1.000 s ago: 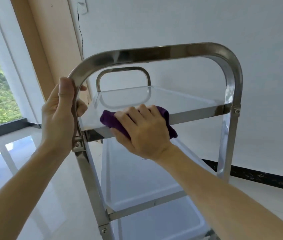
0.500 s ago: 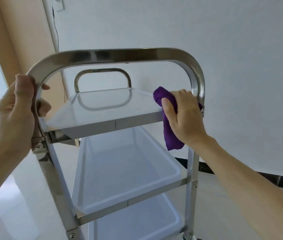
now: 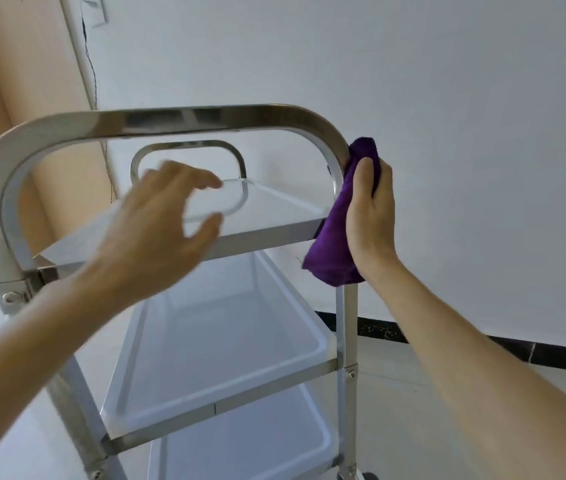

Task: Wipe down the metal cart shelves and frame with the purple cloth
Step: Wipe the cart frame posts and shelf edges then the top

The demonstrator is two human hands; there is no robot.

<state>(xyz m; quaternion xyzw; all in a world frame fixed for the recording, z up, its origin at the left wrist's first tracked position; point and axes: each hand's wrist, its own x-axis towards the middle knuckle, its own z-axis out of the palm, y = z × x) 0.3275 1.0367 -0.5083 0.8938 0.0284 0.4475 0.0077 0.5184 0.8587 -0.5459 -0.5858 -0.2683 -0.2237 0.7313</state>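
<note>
A shiny metal cart point(image 3: 184, 121) with an arched near handle fills the view. Its top shelf point(image 3: 274, 209) is flat and reflective, and two white tray shelves point(image 3: 226, 344) lie below. My right hand point(image 3: 371, 216) grips the purple cloth point(image 3: 335, 233) wrapped round the right upright of the frame, just under the handle's bend. The cloth's tail hangs down past the top shelf's corner. My left hand point(image 3: 156, 230) hovers blurred in front of the top shelf, fingers spread, holding nothing and off the frame.
A white wall point(image 3: 413, 98) stands close behind the cart, with a dark skirting strip point(image 3: 447, 344) along the tiled floor. A beige panel point(image 3: 21, 74) and a hanging black cable point(image 3: 92, 67) are at the left. A second handle point(image 3: 188, 148) arches at the cart's far end.
My left hand has let go of the left side of the handle and moved right, over the top shelf. My right hand with the cloth has slid up the right upright.
</note>
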